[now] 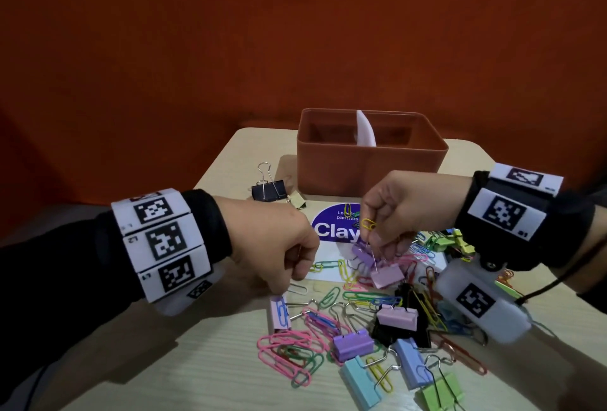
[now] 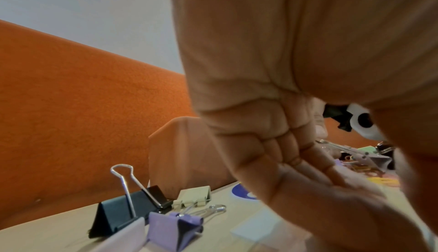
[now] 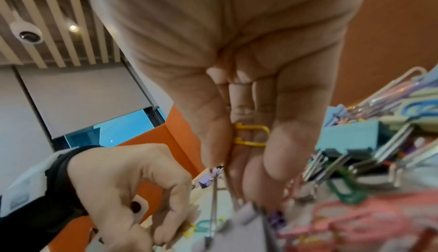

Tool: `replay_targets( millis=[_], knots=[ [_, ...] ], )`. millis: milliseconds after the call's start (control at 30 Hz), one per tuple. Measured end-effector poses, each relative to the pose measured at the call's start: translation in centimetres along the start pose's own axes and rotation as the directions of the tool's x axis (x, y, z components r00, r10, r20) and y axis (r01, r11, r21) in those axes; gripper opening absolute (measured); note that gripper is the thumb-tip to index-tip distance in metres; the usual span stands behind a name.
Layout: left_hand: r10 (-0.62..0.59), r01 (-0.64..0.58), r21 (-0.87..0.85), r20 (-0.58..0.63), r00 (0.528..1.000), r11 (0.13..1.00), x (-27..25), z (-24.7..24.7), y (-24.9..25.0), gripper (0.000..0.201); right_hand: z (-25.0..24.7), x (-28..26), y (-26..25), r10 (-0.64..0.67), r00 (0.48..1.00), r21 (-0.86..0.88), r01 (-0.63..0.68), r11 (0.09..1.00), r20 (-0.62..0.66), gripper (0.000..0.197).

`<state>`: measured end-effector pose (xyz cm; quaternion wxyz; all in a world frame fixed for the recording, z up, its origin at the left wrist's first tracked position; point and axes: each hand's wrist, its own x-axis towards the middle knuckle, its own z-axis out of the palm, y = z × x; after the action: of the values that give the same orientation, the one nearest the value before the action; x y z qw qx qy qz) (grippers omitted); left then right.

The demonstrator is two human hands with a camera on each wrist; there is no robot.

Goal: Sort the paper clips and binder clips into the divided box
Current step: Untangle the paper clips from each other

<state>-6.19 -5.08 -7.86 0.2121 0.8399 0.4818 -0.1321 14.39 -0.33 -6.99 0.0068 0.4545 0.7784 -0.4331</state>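
Observation:
A brown divided box [image 1: 371,164] with a white divider [image 1: 365,130] stands at the back of the table. My right hand [image 1: 377,236] pinches the wire handle of a pink binder clip [image 1: 387,275], which hangs just above the pile, and a yellow paper clip [image 1: 368,224] sits between its fingers [image 3: 251,136]. My left hand [image 1: 297,274] is curled, knuckles up, with its fingertips by the paper clips [image 1: 317,267] on the white card. Whether it pinches one is hidden. Mixed coloured paper clips and binder clips [image 1: 354,341] lie in front.
A black binder clip [image 1: 269,188] and a beige one [image 1: 297,198] lie left of the box. A white card with a blue round sticker [image 1: 335,229] lies under the hands. The small table's front left corner [image 1: 184,361] is bare wood.

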Motion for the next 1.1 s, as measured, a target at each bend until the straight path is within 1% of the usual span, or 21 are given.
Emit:
replay_targets(
  millis=[133, 233, 267, 333, 400, 467, 500, 533, 600, 667, 733, 833, 933, 1100],
  knots=[
    [0.002, -0.001, 0.046, -0.006, 1.0, 0.999, 0.2, 0.1, 0.2, 0.016, -0.4, -0.6, -0.4, 0.039, 0.996, -0.092, -0.046, 0.995, -0.085, 0.012],
    [0.019, -0.018, 0.038, -0.029, 0.999, 0.999, 0.1, 0.1, 0.1, 0.013, -0.6, -0.9, -1.0, 0.054, 0.991, -0.171, -0.074, 0.983, -0.12, 0.02],
    [0.024, -0.024, 0.022, -0.036, 0.999, 0.999, 0.0, -0.1, 0.0, 0.013, -0.5, -0.9, -1.2, 0.046, 0.989, -0.222, -0.077, 0.972, -0.141, 0.024],
    [0.046, -0.046, 0.003, -0.045, 0.998, 0.999, -0.2, -0.3, -0.1, 0.016, -0.5, -0.8, -1.6, -0.042, 0.974, -0.379, -0.047, 0.924, -0.224, 0.032],
    [0.056, -0.056, 0.024, -0.037, 0.998, 0.998, -0.2, -0.4, -0.1, 0.018, 0.0, -0.6, -2.1, -0.147, 0.954, -0.477, 0.006, 0.879, -0.26, 0.033],
    [0.051, -0.05, 0.032, -0.016, 0.999, 0.998, -0.1, -0.4, -0.2, 0.014, 0.8, -0.4, -2.9, -0.22, 0.954, -0.554, 0.072, 0.83, -0.205, 0.02],
    [0.05, -0.049, 0.031, -0.009, 0.999, 0.998, 0.0, -0.5, -0.2, 0.011, 1.2, -0.3, -3.3, -0.246, 0.956, -0.615, 0.1, 0.782, -0.159, 0.011],
    [0.05, -0.05, 0.032, -0.003, 0.999, 0.998, 0.1, -0.5, -0.1, 0.009, 1.6, -0.1, -3.7, -0.268, 0.958, -0.679, 0.128, 0.723, -0.105, 0.007],
    [0.048, -0.048, 0.033, 0.008, 0.999, 0.998, 0.3, -0.5, -0.1, 0.008, 2.2, 0.4, -4.2, -0.255, 0.967, -0.774, 0.156, 0.614, -0.008, 0.018],
    [0.039, -0.039, 0.031, 0.013, 0.999, 0.999, 0.3, -0.5, -0.1, 0.008, 2.7, 0.7, -4.6, -0.206, 0.978, -0.825, 0.145, 0.546, 0.036, 0.028],
    [0.034, -0.034, 0.028, -0.004, 0.999, 0.999, 0.2, -0.4, -0.2, 0.012, 3.0, 0.8, -4.7, -0.16, 0.985, -0.86, 0.135, 0.492, 0.063, 0.029],
    [0.022, -0.022, 0.013, -0.039, 0.999, 1.0, 0.0, -0.5, -0.6, 0.018, 3.0, 0.8, -4.6, -0.118, 0.991, -0.885, 0.115, 0.45, 0.068, 0.023],
    [0.025, -0.023, 0.042, -0.031, 0.999, 0.999, 0.0, -0.4, -0.8, 0.012, 2.6, 0.9, -4.3, -0.127, 0.991, -0.89, 0.101, 0.444, 0.049, 0.016],
    [0.013, -0.014, 0.037, 0.019, 1.0, 0.999, 0.2, -0.3, -0.8, 0.005, 2.9, 1.0, -3.8, -0.124, 0.991, -0.885, 0.104, 0.454, 0.052, 0.016]
  ],
)
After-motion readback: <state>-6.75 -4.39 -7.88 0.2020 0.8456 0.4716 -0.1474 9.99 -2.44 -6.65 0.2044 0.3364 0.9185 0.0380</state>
